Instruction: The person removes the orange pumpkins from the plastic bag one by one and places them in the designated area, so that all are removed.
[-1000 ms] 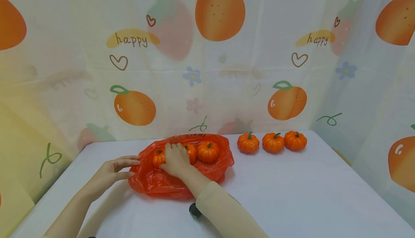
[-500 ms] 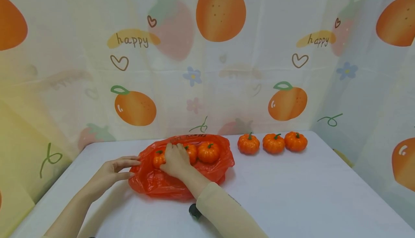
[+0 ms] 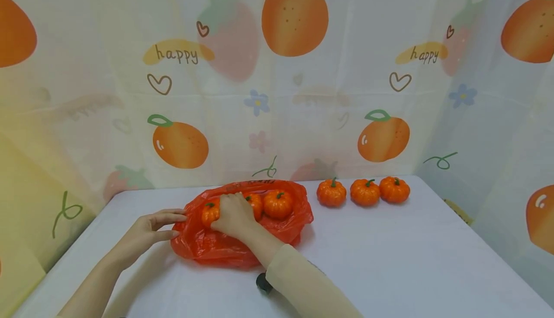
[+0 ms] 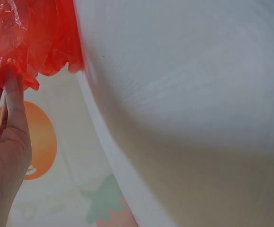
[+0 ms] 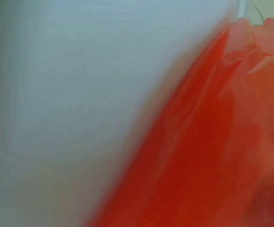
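Leftmost pumpkin (image 3: 209, 215) in red bag (image 3: 220, 250), partly under fingers (image 3: 226, 203) of right hand (image 3: 235, 218)

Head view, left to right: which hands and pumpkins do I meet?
Left hand, left bagged pumpkin, right hand, middle bagged pumpkin, right bagged pumpkin, left loose pumpkin, middle loose pumpkin, right loose pumpkin.

The left forearm (image 3: 97, 277) rises bare from the lower left of the frame, its left hand (image 3: 144, 236) reaching rightward with fingers (image 3: 170, 218) nearly straight and the thumb apart below them. From bottom centre-right, a pale sleeve (image 3: 309, 282) slants up-left to the right hand (image 3: 235, 217), back upward, fingers bent down, their tips hidden.
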Motion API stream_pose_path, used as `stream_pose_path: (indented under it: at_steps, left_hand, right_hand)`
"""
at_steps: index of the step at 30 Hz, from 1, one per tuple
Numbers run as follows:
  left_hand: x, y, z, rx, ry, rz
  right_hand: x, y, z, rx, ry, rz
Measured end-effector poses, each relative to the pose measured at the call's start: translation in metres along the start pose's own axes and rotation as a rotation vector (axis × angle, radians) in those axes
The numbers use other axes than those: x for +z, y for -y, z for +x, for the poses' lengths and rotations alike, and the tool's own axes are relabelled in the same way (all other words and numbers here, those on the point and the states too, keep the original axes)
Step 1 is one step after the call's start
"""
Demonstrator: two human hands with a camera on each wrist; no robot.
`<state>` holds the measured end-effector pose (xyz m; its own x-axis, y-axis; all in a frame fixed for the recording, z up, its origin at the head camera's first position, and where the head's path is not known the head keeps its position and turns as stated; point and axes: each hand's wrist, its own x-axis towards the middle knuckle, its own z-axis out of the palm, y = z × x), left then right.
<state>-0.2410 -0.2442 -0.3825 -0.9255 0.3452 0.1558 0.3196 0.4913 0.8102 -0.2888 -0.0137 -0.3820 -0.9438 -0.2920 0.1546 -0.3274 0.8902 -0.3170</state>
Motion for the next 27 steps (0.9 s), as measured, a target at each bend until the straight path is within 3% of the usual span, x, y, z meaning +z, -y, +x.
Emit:
stream_pose_path:
  at_steps: [15, 27]
  left_hand:
    - [-0.002, 0.002, -0.001, -0.013, 0.001, 0.005]
    - [-0.001, 0.001, 0.001, -0.012, -0.003, 0.001]
  right_hand:
    - [-0.019, -0.009, -0.016, -0.055, 0.022, 0.107]
    - [-0.042, -0.019, -0.026, -0.029, 0.034, 0.315]
